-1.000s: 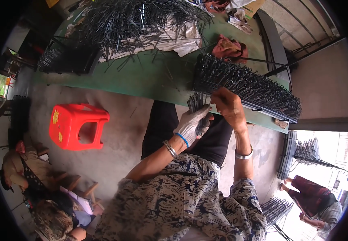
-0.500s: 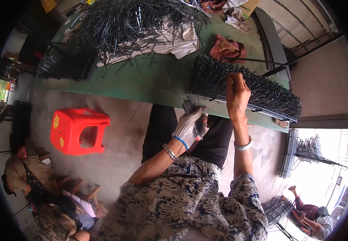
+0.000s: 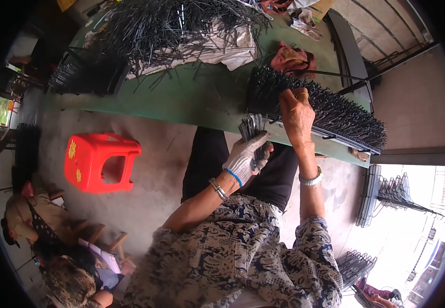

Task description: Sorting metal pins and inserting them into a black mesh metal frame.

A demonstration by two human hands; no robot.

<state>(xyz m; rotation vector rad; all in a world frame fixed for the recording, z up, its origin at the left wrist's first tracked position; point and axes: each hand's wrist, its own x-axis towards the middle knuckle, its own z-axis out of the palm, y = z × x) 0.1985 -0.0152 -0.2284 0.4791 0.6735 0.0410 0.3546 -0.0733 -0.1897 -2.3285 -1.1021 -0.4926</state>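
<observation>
Holds rods (image 3: 253, 122) in curled left fingers (image 3: 261, 137), probably for easy reach; bends right fingers (image 3: 288, 100) at rack (image 3: 348, 141), cannot tell whether closed or holding.

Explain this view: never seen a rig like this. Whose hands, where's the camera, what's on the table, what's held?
No machine here: these are a person's own hands. The camera is a wide fisheye worn on the head, the left of a side-by-side pair, looking down, so straight edges bend near the rim.

The left hand, in a pale glove, holds a bundle of thin dark rods. The bare right hand is at the dense row of dark pieces, fingers curled; whether it grips one is hidden.

On the green table are that row, a heap of dark rods, partly over a pale cloth, and a reddish cloth.
</observation>
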